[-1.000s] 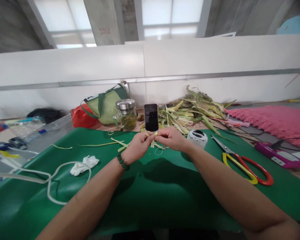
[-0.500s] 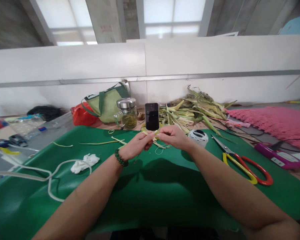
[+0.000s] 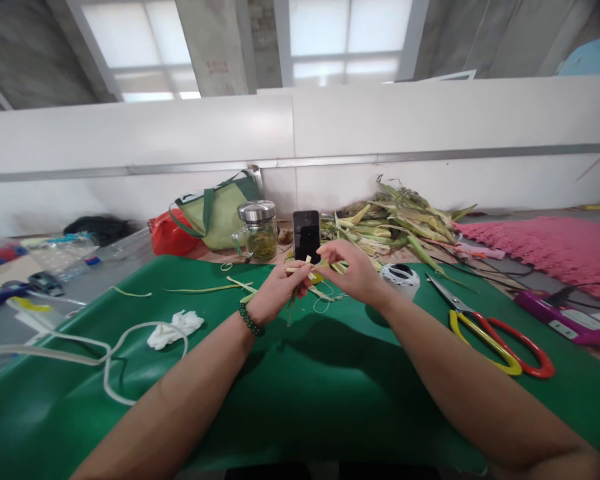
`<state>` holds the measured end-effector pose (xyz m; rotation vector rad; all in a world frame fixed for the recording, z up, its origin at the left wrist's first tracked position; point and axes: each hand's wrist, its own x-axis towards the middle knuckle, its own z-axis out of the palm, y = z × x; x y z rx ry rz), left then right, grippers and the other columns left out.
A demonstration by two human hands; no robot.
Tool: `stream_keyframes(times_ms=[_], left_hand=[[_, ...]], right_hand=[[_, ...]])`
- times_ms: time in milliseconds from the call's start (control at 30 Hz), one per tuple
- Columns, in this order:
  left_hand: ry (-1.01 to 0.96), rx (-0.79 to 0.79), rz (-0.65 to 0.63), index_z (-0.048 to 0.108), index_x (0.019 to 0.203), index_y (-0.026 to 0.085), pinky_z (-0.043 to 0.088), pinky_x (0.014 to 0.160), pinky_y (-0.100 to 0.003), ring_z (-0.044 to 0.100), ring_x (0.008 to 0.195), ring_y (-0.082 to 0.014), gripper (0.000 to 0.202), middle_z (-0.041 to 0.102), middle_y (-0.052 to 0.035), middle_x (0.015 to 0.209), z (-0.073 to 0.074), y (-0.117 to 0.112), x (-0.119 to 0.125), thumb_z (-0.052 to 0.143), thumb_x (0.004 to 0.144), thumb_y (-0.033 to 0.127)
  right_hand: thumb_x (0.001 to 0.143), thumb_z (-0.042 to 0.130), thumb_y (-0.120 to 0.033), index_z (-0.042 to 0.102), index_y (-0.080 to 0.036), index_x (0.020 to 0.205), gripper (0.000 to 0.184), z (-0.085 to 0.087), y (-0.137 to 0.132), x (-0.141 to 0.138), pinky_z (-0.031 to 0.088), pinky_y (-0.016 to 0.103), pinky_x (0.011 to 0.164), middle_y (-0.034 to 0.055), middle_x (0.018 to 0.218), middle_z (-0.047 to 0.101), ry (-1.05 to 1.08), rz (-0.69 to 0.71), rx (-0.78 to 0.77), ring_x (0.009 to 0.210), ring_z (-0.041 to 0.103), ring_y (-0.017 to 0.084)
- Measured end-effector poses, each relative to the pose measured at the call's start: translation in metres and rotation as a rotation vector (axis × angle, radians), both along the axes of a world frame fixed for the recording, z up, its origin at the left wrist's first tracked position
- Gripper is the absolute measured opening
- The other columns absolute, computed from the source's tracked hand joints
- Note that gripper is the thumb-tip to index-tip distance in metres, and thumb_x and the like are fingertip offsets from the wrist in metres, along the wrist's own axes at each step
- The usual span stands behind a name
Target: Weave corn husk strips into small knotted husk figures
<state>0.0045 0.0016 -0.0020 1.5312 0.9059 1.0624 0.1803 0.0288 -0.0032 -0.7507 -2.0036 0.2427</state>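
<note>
My left hand, with a dark green bead bracelet on its wrist, pinches a small bundle of pale corn husk strips above the green mat. Thin stem ends hang below its fingers. Close on the right, my right hand has thumb and forefinger apart, beside the strips; its other fingers are partly hidden. A phone stands upright just behind both hands. Loose husk strips and a thin thread loop lie on the mat below. Near my right wrist sits a white patterned roll with a dark opening.
Red-and-yellow-handled scissors lie on the green mat at right. A husk pile, lidded glass jar and green bag are behind. White tissue and a pale cable lie left; a purple power strip right.
My right hand has loosened its pinch at the strips, and its thumb and forefinger have spread. My left hand still holds the husk strips. The view has shifted slightly.
</note>
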Motion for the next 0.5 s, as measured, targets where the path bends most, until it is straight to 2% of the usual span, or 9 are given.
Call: stream_keyframes(times_ms=[100,200,267,333,433,500], left_hand=[[-0.089,-0.045,0.005,0.054,0.067,0.014,0.026,0.045,-0.019,0.037,0.047,-0.0052,0.035,0.044,0.0044,0.055,0.001,-0.002,0.004,0.064,0.072,0.047],[-0.225,-0.140,0.022,0.060,0.076,0.012,0.026,0.045,-0.019,0.036,0.048,-0.0053,0.024,0.044,0.0042,0.056,0.003,-0.004,0.006,0.065,0.068,0.034],[-0.281,-0.188,0.018,0.062,0.079,0.011,0.028,0.046,-0.020,0.037,0.048,-0.0058,0.022,0.047,0.0034,0.057,0.004,-0.005,0.006,0.063,0.064,0.026],[-0.269,-0.166,0.024,0.061,0.078,0.011,0.026,0.045,-0.020,0.035,0.047,-0.0059,0.020,0.046,0.0040,0.055,0.004,-0.005,0.005,0.061,0.061,0.022],[-0.146,-0.064,0.039,0.059,0.076,0.014,0.021,0.044,-0.021,0.031,0.045,-0.0058,0.016,0.039,0.0064,0.050,0.005,-0.008,0.005,0.061,0.061,0.020],[-0.058,-0.011,0.007,0.056,0.073,0.015,0.019,0.043,-0.021,0.027,0.045,-0.0055,0.014,0.035,0.0072,0.050,0.006,-0.011,0.006,0.062,0.066,0.025]], right_hand=[[0.083,0.057,-0.027,0.063,-0.019,0.082,0.010,0.000,-0.004,-0.005,0.045,0.031,0.074,0.0065,0.083,0.060,-0.116,0.013,0.293,0.081,0.056,0.018],[0.087,0.052,-0.025,0.063,-0.019,0.074,0.018,-0.002,-0.006,-0.009,0.044,0.028,0.066,0.0040,0.073,0.058,-0.157,0.034,0.372,0.070,0.054,0.015],[0.086,0.051,-0.023,0.061,-0.018,0.070,0.020,-0.004,-0.008,-0.011,0.042,0.026,0.062,0.0027,0.069,0.057,-0.134,0.014,0.333,0.065,0.052,0.013],[0.085,0.050,-0.022,0.059,-0.018,0.067,0.021,-0.005,-0.010,-0.012,0.039,0.024,0.057,0.0009,0.064,0.054,-0.079,-0.012,0.248,0.059,0.049,0.011],[0.083,0.050,-0.022,0.057,-0.017,0.064,0.021,-0.006,-0.014,-0.013,0.034,0.022,0.052,-0.0018,0.057,0.051,0.009,-0.043,0.092,0.052,0.043,0.009],[0.082,0.052,-0.024,0.057,-0.017,0.063,0.020,-0.004,-0.016,-0.013,0.032,0.022,0.050,-0.0029,0.054,0.049,0.049,-0.053,0.018,0.050,0.041,0.008]])
